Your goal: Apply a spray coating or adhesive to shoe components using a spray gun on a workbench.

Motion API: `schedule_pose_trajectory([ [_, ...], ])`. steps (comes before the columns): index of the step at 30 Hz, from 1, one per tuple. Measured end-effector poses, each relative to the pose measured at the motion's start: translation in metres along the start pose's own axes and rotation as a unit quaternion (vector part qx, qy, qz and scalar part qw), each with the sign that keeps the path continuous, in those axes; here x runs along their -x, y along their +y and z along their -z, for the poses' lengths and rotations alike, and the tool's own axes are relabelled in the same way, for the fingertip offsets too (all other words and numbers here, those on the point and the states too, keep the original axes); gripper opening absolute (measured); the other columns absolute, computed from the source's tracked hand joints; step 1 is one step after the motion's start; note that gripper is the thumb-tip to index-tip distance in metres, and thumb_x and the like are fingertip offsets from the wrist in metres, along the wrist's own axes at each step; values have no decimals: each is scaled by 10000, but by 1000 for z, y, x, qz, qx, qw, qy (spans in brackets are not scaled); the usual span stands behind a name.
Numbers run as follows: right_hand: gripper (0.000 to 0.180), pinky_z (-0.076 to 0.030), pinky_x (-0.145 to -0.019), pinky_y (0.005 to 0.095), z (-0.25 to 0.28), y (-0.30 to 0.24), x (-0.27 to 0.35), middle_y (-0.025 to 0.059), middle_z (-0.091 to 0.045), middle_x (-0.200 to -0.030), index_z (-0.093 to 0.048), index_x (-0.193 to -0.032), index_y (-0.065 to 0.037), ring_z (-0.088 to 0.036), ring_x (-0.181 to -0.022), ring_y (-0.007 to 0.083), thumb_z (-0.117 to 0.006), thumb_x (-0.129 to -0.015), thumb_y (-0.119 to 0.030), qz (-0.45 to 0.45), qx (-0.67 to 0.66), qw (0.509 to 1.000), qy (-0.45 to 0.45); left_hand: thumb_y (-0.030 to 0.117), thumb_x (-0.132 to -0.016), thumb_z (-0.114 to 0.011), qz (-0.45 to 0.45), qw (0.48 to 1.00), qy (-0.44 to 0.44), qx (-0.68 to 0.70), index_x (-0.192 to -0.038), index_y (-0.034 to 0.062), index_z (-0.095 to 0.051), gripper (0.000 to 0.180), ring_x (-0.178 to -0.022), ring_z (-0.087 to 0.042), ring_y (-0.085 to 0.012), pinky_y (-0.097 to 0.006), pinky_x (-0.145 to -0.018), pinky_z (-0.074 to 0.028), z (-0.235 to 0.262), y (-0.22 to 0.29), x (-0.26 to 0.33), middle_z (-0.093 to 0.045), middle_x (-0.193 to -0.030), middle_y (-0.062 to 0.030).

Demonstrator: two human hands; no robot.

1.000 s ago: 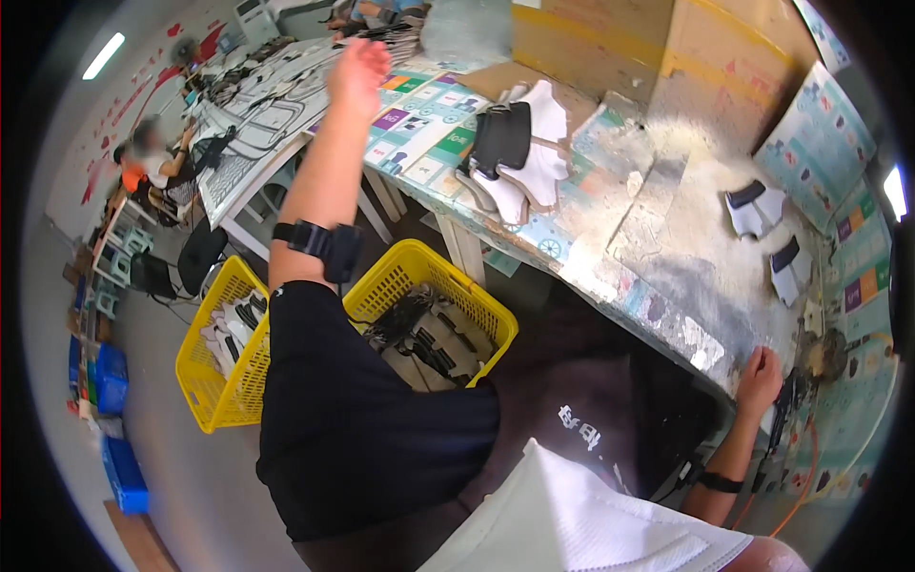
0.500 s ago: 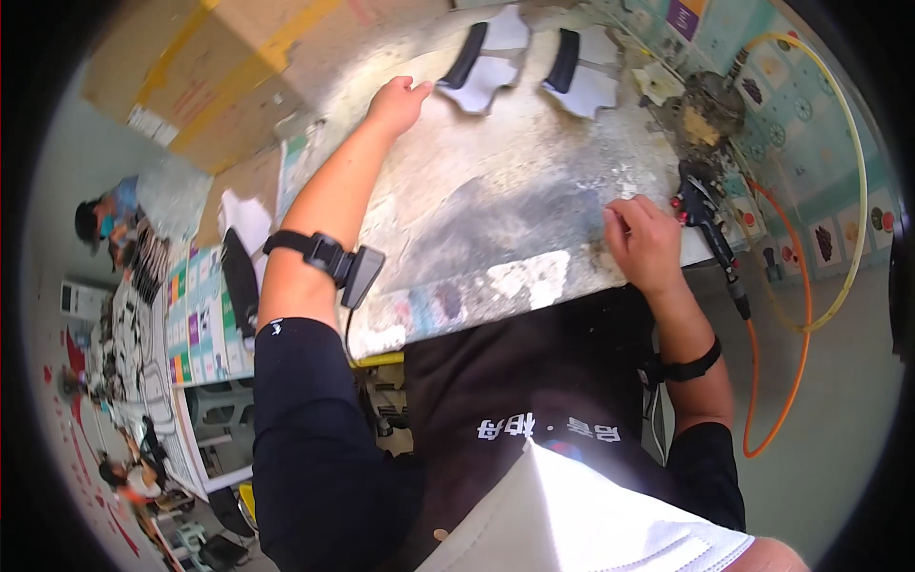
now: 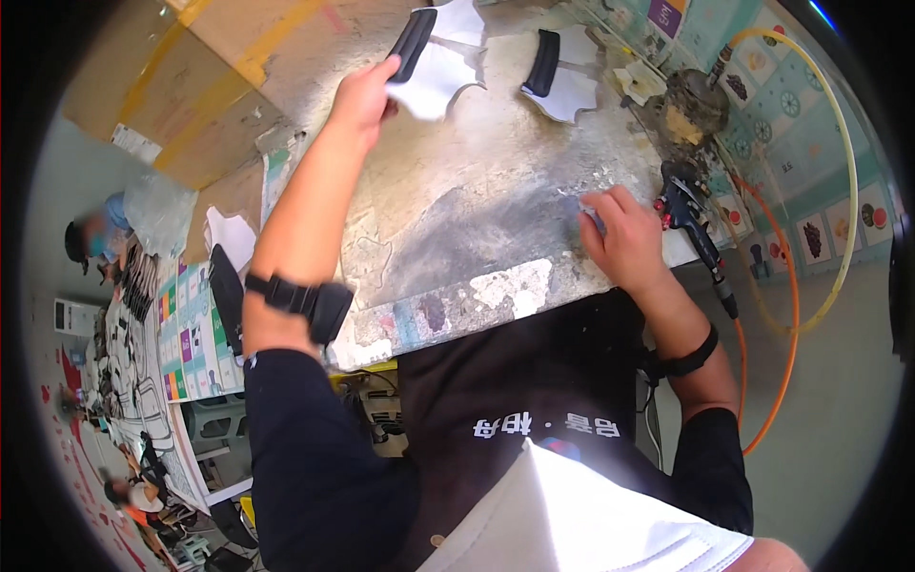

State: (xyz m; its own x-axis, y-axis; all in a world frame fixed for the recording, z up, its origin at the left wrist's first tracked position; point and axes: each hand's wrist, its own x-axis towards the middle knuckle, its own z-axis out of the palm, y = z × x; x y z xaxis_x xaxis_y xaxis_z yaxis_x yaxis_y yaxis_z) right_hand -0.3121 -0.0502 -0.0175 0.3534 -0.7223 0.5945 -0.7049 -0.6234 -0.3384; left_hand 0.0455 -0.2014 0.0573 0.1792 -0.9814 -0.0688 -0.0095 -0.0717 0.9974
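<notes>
My left hand is closed on the near corner of a white cut piece with a black padded strip, at the far left of the work table. Its thumb lies by the lower end of the black strip. A second white piece with a black strip lies flat to the right, apart from any hand. Over the table's front right part, my right hand hovers with loosely bent fingers, thumb and forefinger apart, nothing visible between them. A black spray gun hangs just right of that hand.
Cardboard boxes stand at the far left. A grimy round metal pot sits at the right edge, with a yellowish hose and an orange hose looping nearby. Further left, a white piece with black part leans beside the table. Other people are in the background.
My left hand has gone from open space beside the left white piece to gripping its corner, and that piece has shifted left and turned slightly. The right hand stays near the spray gun.
</notes>
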Motion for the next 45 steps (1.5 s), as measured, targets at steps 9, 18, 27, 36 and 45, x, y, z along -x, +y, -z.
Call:
schedule_pose_trajectory([
  [9, 220, -530, -756, 506, -72, 77, -122, 170, -645, -1028, -644, -1018, -60, -652, -882, 398, -459, -935, -148, -46, 269, 948, -161, 213, -921, -618, 179, 976, -72, 102, -992, 61, -663, 173, -619, -644, -144, -274, -489, -470, 77, -68, 252, -704, -848, -59],
  [18, 93, -484, -580, 479, -6, -14, -58, 150, -574, -821, -534, -818, -66, -608, -693, 373, -566, -899, -100, 219, 245, 943, -58, 178, -848, -628, 115, 982, -92, 118, -1029, -7, -678, 263, -871, -565, -144, -296, -803, -436, 115, -87, 288, -646, -945, -57],
  [27, 108, -442, -605, 415, -20, -57, 24, 166, -558, -834, -602, -975, 26, -555, -690, 348, -569, -877, -9, 135, -22, 987, -81, 225, -843, -685, -113, 978, -129, -120, -1046, -12, -713, 313, -961, -621, -192, -321, -881, -468, 177, -67, 312, -704, -1004, -116],
  [36, 201, -481, -646, 369, -13, -70, 23, 169, -630, -959, -630, -1072, 14, -607, -744, 316, -549, -889, 28, 214, -19, 976, 43, 397, -987, -511, -200, 860, 407, 234, -1089, 27, -592, 392, -659, -577, -171, -294, -618, -459, 342, 0, 410, -656, -892, -116],
  [45, 340, -525, -672, 409, -2, -173, 48, 191, -672, -931, -651, -1064, -5, -659, -739, 347, -544, -762, 110, 254, -151, 950, -104, 513, -1012, -427, 111, 988, -60, 92, -1219, -39, -574, 608, -634, -658, -203, -303, -521, -515, 124, -118, 379, -685, -914, -160],
])
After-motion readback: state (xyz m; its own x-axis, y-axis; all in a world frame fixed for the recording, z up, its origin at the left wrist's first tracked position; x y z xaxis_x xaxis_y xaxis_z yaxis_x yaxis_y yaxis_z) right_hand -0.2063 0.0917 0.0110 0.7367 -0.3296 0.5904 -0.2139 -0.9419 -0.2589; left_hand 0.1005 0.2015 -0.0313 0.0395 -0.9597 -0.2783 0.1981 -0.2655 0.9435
